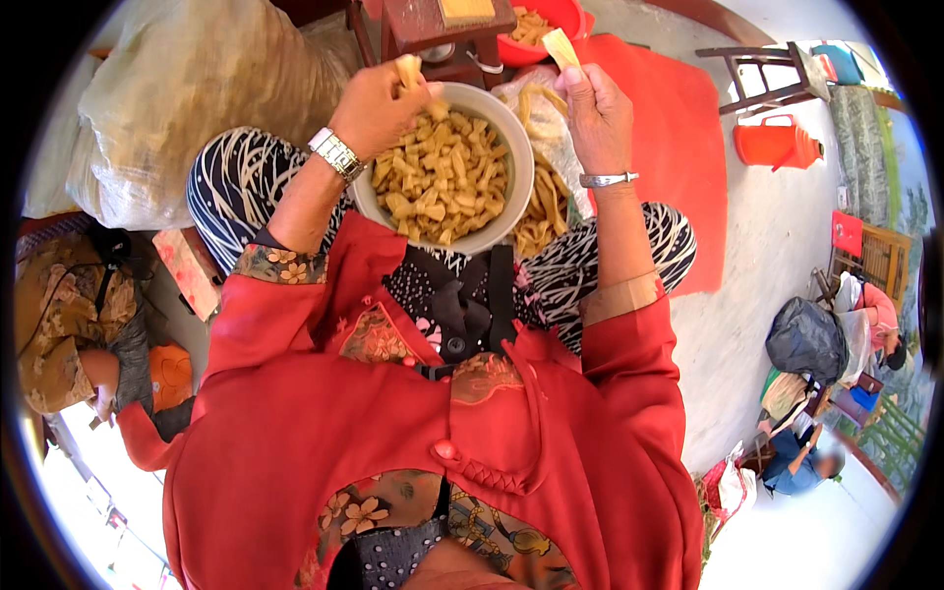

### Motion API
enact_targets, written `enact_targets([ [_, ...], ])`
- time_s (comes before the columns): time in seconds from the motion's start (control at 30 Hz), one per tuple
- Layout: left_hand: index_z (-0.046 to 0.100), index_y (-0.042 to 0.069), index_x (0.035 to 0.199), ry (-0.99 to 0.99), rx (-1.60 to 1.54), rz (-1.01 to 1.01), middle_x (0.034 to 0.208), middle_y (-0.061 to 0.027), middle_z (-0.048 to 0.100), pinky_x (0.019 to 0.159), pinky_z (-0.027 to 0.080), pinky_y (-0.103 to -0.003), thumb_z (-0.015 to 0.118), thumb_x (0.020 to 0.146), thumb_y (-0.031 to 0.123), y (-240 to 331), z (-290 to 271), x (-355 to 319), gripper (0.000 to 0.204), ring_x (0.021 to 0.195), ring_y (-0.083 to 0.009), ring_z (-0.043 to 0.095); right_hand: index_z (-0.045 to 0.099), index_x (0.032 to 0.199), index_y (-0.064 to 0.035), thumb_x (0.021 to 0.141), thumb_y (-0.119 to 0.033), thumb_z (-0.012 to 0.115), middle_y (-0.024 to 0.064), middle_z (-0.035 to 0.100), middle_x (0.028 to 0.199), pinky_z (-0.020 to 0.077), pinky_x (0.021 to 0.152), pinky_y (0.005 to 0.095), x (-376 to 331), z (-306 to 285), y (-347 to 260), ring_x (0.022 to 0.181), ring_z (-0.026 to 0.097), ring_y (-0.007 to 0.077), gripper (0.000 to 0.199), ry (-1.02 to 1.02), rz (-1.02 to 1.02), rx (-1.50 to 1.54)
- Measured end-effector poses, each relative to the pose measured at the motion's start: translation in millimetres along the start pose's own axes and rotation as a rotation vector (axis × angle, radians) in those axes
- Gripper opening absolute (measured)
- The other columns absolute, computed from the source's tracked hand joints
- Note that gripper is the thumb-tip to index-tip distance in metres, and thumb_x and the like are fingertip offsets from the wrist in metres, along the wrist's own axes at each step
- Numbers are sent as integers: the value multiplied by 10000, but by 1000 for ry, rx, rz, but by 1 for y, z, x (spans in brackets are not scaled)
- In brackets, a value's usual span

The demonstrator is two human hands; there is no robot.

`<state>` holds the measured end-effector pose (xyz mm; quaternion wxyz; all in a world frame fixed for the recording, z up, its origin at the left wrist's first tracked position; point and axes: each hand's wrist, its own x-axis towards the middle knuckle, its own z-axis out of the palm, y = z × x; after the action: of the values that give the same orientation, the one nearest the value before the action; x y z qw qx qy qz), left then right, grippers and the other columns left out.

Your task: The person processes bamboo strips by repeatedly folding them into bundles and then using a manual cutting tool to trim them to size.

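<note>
My left hand (pixel 382 110) is over the left far rim of a round whitish basin (pixel 525 169). Its fingers pinch a pale yellow vegetable piece (pixel 408 71). Inside the basin lies a heap of short yellow-brown pieces (pixel 447 179), like pickled vegetable. To the right of the basin, my right hand (pixel 598 116) is raised and closed on a pale, flat vegetable strip (pixel 560 47), its upper end sticking out. Under that hand, longer brownish strips (pixel 541 221) lie beside the basin, partly on clear plastic (pixel 573 169).
A large bulging sack (pixel 197 98) stands at the left. Ahead are a small brown wooden stool (pixel 442 28) and a red basin (pixel 582 22) with more pieces. A red mat (pixel 678 147) and an orange-red jug (pixel 772 145) lie to the right. Other people sit at both sides.
</note>
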<state>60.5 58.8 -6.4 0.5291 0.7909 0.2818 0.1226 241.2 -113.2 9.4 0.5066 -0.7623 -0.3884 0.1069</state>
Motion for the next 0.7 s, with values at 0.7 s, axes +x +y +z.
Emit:
enact_targets([
  [0.7, 566, 11, 890, -325, -1081, -531, 649, -9, 508, 570, 494, -317, 464, 916, 217, -2, 26, -71, 232, 515, -111, 465, 535, 772, -45, 922, -214, 509, 50, 567, 684, 430, 523, 285, -120, 70, -75, 532, 530, 147, 228, 15, 103, 771],
])
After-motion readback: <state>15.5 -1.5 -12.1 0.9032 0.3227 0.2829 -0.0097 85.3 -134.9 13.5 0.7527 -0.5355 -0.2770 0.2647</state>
